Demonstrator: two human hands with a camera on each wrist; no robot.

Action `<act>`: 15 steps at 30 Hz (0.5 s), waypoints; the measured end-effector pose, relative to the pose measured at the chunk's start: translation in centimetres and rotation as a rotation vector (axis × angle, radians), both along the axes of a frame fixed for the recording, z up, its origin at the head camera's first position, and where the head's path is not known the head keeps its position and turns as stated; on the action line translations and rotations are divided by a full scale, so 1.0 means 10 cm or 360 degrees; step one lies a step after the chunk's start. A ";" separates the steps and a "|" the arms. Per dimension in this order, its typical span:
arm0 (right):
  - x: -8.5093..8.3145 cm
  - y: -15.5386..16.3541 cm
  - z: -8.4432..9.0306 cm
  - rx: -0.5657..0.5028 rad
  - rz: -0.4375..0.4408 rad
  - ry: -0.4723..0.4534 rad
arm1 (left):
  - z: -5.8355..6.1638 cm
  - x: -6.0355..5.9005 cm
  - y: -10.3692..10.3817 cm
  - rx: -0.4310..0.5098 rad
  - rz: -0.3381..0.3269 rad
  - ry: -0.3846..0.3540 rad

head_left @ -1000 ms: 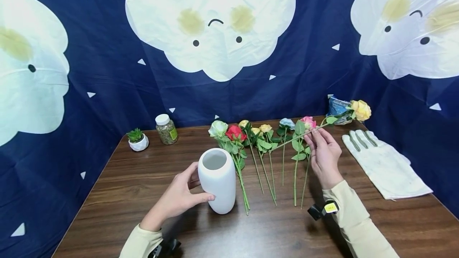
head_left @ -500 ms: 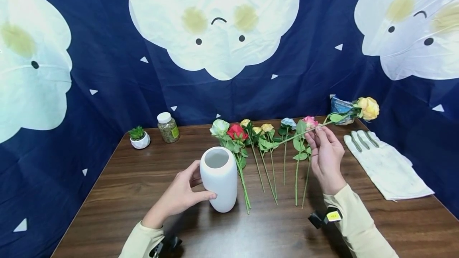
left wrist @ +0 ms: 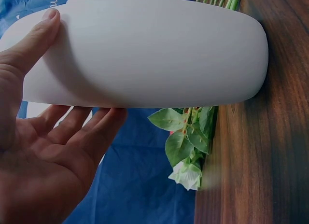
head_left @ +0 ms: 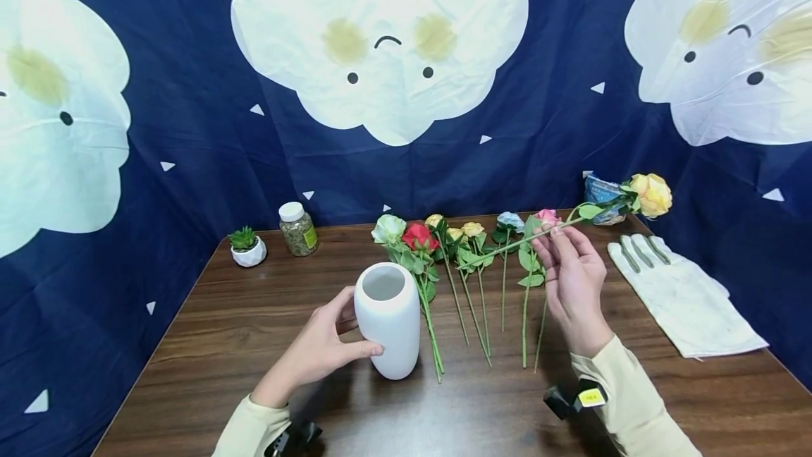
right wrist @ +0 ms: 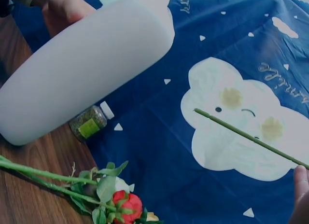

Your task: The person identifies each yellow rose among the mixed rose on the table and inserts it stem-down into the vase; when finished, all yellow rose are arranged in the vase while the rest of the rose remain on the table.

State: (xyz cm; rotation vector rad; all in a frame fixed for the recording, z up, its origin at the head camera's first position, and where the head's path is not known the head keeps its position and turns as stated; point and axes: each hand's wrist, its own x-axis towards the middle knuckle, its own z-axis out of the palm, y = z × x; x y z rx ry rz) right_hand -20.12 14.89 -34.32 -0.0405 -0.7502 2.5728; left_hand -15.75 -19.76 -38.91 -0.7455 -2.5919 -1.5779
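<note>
Cloth, dark blue with white clouds (head_left: 380, 176), backs the brown wood-grained table (head_left: 209, 344). Well inside its left edge, a smooth, rounded white vase (head_left: 395, 330) stands mouth-up, the left hand (head_left: 326, 345) curled around its side. The right hand (head_left: 575, 284) pinches a yellow, green-stemmed rose (head_left: 651, 195) over the mixed-colour flowers (head_left: 472, 229), open air between stem end and vase rim.

Your site: curtained-off tabletop setup, building type unclear. Blue cloud-print cloth (head_left: 558, 161), around you on three sides; wood-grain table (head_left: 482, 407), one, before you
</note>
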 end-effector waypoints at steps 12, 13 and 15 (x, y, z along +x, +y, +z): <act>0.13 -0.09 0.06 0.0030 0.0093 0.0121 | 0.00 0.00 0.01 0.0026 -0.0009 -0.0002; 0.14 -0.10 0.06 0.0031 0.0105 0.0130 | 0.00 0.00 0.01 0.0026 -0.0010 -0.0001; 0.16 -0.11 0.07 0.0045 0.0124 0.0145 | 0.00 0.00 0.00 0.0025 -0.0010 0.0001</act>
